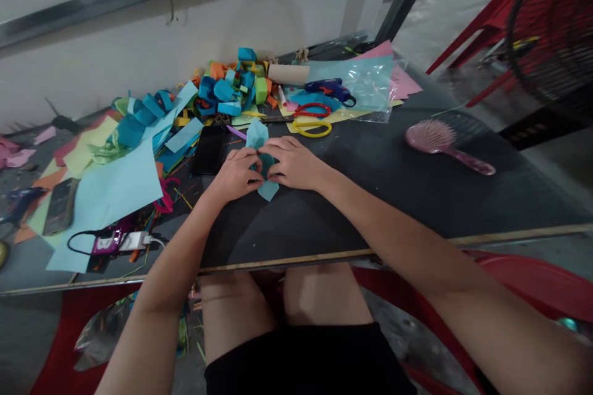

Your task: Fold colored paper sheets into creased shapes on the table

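A small piece of light blue paper (257,133) stands between my two hands, over the dark tabletop. My left hand (237,174) grips its left side with curled fingers. From the other side, my right hand (293,163) pinches the same paper with thumb and fingers. The paper's upper end sticks out above my fingers and its lower tip shows below them. Just left of my left hand lies a black phone (208,150). Scissors with red and yellow handles (313,129) rest beyond my right hand, and a purple pen (236,132) lies beside the paper.
Curled paper strips (225,91) are heaped by the wall, near a cardboard tube (288,74) and a dark blue glue gun (330,90). Light blue sheets (118,188) and a purple-and-white power strip (111,241) lie left. A pink hairbrush (430,136) sits right, near a black fan (553,31).
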Tool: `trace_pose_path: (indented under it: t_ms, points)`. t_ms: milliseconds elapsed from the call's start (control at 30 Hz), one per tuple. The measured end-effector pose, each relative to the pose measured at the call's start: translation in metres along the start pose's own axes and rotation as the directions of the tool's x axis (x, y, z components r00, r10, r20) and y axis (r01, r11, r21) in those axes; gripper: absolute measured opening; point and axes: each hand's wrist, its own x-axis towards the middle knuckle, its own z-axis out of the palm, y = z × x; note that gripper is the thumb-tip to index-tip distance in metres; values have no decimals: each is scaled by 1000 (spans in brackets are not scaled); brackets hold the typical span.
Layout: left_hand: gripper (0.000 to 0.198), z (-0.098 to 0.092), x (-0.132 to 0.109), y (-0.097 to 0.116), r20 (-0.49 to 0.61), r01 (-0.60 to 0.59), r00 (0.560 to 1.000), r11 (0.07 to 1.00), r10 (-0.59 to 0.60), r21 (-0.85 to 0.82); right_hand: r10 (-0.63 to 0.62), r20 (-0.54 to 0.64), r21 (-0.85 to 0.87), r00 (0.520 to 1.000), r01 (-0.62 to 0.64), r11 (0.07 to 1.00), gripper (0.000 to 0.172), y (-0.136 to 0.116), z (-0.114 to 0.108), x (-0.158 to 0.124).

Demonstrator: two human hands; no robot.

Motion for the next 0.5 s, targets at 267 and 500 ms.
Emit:
trace_pose_path:
  t_ms: [267,500]
  points:
    - [18,-6,1,2,43,16,999,1000,-16,-11,-12,-67,-40,998,10,999,23,-4,7,2]
    - [17,-8,-1,3,57,50,997,998,-48,-30,-43,-68,-16,997,42,999,25,-4,8,4]
